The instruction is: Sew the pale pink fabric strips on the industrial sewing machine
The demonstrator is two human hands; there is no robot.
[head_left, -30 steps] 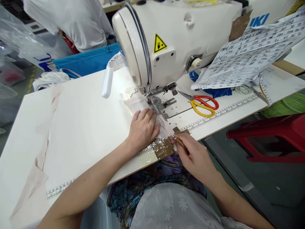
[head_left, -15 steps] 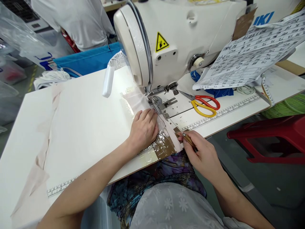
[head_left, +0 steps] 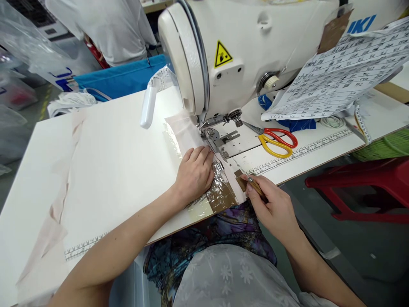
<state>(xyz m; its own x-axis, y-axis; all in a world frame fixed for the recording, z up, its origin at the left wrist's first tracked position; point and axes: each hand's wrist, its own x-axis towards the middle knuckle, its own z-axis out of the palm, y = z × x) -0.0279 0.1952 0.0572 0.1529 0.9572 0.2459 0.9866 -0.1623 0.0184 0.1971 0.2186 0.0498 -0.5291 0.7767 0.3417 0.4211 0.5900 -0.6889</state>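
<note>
A pale pink fabric strip [head_left: 234, 184] runs from the table's front edge to the needle area of a white sewing machine [head_left: 243, 38], with more pale fabric [head_left: 183, 130] behind the presser foot. My left hand [head_left: 195, 172] lies palm down on the work just in front of the foot, its fingers stretched out and holding nothing. In my right hand [head_left: 271, 200] is an awl [head_left: 257, 187], gripped by its wooden handle. Its thin metal shaft points toward the machine's guide plate beside the strip. The strip's part under my left hand is hidden.
Red-and-yellow scissors [head_left: 276, 140] lie right of the needle plate. A printed sheet [head_left: 338, 72] leans at the right. A long pale fabric strip [head_left: 60, 204] trails over the table's left side. A red stool [head_left: 367, 187] stands at the right; a person in white [head_left: 105, 30] is beyond.
The view has shifted slightly, moving the machine a little right in the picture. The pale fabric behind the presser foot shows slightly more. Both hands keep nearly the same pose.
</note>
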